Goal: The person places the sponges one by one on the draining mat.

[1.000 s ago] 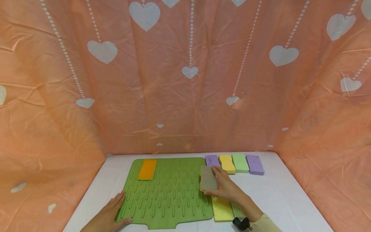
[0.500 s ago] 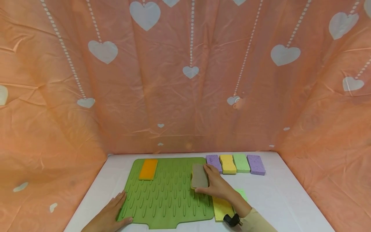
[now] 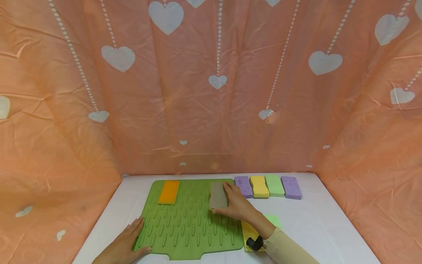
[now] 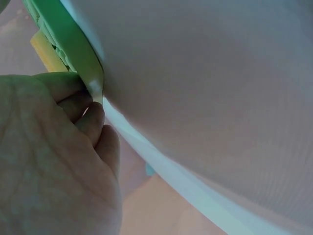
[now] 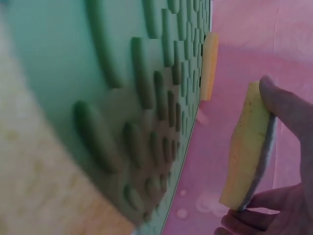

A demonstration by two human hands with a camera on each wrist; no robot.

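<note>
While my right hand point(image 3: 238, 207) pinches the sponge point(image 3: 218, 195) by its ends, its grey scouring face shows above and soft yellow foam underneath, waisted in outline. Below my grip lies the ribbed green mat point(image 3: 184, 223); my left hand point(image 3: 123, 245) presses its near corner, fingers flat.

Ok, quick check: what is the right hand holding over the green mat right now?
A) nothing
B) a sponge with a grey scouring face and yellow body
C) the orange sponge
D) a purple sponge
B: the right hand grips the grey-faced sponge above the green mat; the right wrist view shows its yellow body. The orange sponge lies apart at the mat's far left corner.
</note>
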